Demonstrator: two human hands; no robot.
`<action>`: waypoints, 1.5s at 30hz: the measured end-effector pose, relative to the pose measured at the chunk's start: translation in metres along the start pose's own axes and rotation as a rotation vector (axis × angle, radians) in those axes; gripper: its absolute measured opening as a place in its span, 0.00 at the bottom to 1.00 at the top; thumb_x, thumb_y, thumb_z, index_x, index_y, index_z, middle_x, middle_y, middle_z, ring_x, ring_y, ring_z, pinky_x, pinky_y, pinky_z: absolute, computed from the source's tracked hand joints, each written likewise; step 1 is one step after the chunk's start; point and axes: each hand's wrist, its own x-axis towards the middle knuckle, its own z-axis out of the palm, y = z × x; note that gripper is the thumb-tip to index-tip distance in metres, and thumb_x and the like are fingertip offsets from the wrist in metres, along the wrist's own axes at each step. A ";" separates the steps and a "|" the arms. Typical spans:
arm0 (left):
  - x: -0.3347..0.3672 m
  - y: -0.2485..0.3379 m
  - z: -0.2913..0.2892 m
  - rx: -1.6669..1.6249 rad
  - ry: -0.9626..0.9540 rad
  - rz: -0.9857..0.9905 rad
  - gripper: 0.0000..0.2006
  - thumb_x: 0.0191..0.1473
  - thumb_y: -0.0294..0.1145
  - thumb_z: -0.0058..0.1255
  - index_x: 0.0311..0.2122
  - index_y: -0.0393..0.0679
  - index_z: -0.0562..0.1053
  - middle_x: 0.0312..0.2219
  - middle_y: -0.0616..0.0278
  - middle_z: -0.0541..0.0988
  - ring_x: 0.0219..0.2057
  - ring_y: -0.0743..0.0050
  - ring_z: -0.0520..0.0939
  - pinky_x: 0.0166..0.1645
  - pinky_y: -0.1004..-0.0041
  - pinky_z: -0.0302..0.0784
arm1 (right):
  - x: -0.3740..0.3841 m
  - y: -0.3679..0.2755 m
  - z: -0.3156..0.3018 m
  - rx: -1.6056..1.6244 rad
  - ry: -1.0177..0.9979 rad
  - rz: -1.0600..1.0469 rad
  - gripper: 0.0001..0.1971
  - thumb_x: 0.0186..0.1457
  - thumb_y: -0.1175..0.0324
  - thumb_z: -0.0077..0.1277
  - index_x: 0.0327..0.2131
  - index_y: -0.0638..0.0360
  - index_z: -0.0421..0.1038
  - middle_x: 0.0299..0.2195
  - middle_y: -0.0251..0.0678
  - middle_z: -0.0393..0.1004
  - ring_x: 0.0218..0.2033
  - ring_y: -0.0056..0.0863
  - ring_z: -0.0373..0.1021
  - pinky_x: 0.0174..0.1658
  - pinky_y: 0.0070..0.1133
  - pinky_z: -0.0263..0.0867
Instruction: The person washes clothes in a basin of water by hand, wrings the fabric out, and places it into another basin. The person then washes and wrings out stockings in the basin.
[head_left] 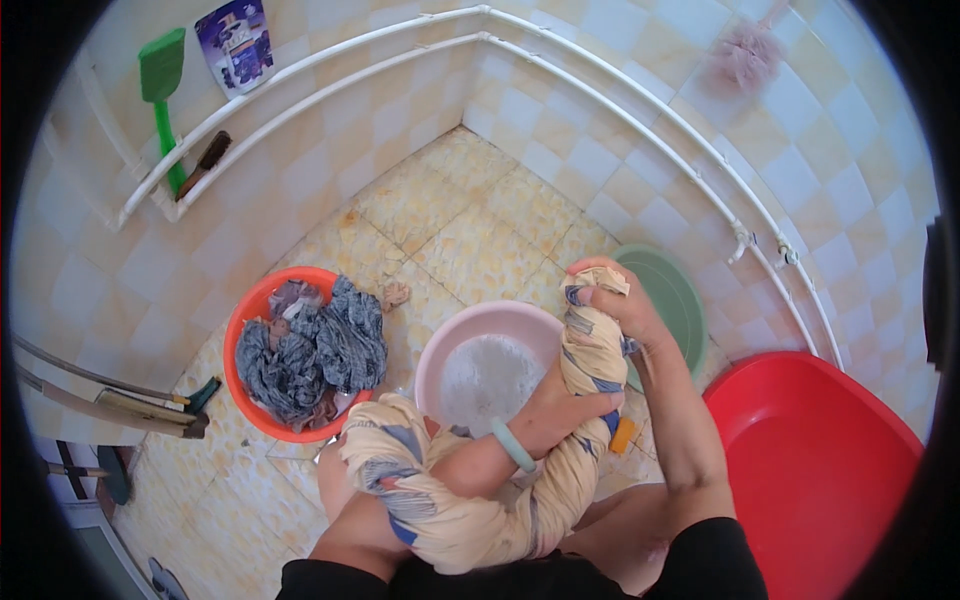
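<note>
A long cream cloth with blue patches is twisted like a rope over the pink basin's right side. My right hand is closed around its upper end. Lower down, my left hand, with a pale green bangle at the wrist, grips the twisted part. The rest of the cloth loops down toward my lap and over my left forearm. Below, the pink basin holds cloudy, sudsy water. An orange-red basin to the left is heaped with wet grey-blue clothes.
Behind my right hand is a green basin. A big red tub stands at the right. White pipes run along the tiled walls, holding a green brush and a brown brush. An orange block lies on the floor.
</note>
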 end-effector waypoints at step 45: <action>0.022 -0.028 -0.021 0.516 0.058 0.150 0.49 0.37 0.31 0.58 0.60 0.40 0.39 0.47 0.52 0.66 0.49 0.65 0.68 0.51 0.73 0.65 | -0.047 0.023 0.003 0.434 0.181 0.081 0.24 0.46 0.63 0.56 0.45 0.63 0.62 0.38 0.35 0.69 0.37 0.24 0.69 0.39 0.23 0.67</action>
